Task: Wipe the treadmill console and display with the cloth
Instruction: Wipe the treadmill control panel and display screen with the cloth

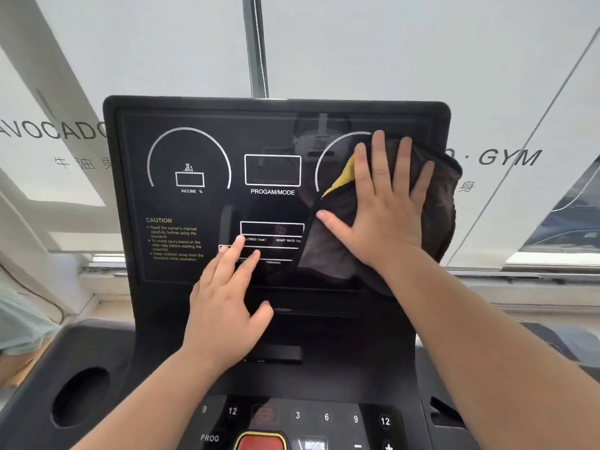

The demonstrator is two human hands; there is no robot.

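Note:
The black treadmill display [194, 151] stands upright in front of me, with white dial outlines and boxes printed on it. My right hand [386, 203] lies flat, fingers spread, pressing a dark brown cloth [328, 248] with a yellow underside against the display's right side; the cloth covers the right dial. My left hand [224, 303] rests flat on the lower middle of the display, fingers extended, holding nothing. Below lies the console [324, 417] with number keys and a red stop button [259, 441].
A round cup holder [81, 397] sits in the console's left wing. A slot opening [444, 410] is on the right wing. Behind the display is a frosted window with lettering [509, 157] and a vertical frame bar [256, 43].

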